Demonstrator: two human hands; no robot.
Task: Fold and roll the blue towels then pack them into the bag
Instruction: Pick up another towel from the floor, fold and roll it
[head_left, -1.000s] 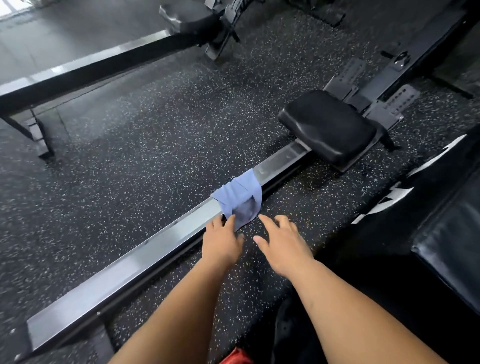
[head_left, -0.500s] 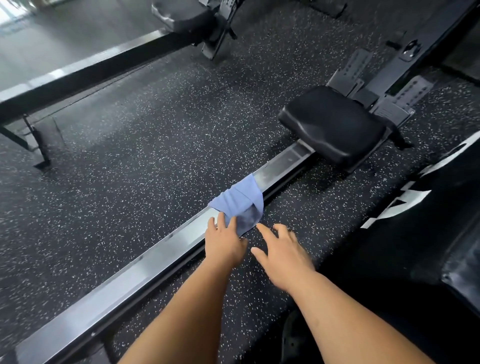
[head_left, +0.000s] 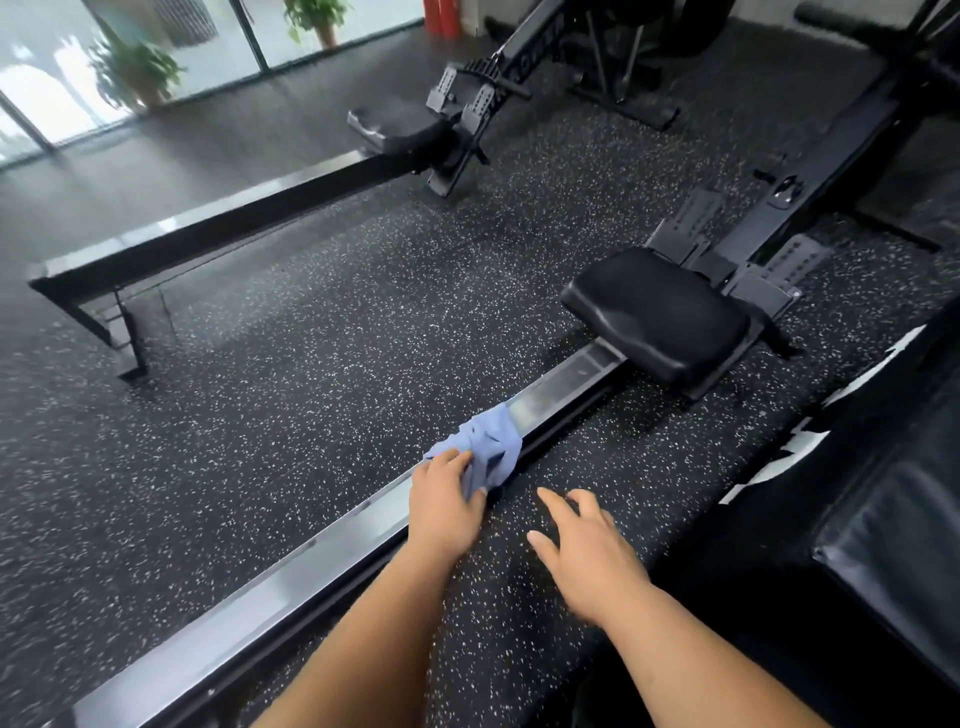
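A small blue towel (head_left: 491, 441) lies bunched over the metal rail (head_left: 291, 571) of a rowing machine, in the middle of the head view. My left hand (head_left: 447, 506) grips the towel's near edge, fingers curled into the cloth. To its right, my right hand (head_left: 587, 551) hovers over the speckled floor with fingers spread, holding nothing and apart from the towel. No bag is clearly in view.
The rower's black seat (head_left: 660, 317) sits on the rail beyond the towel, footplates (head_left: 696, 218) behind it. A second rowing machine (head_left: 405, 130) stands farther back. A black padded object (head_left: 893, 530) fills the right edge. Potted plants (head_left: 135, 67) stand by the windows.
My left hand reached forward and closed on the towel, which is now bunched up. My right hand drew slightly back to the right. The camera tilted up, showing more of the room.
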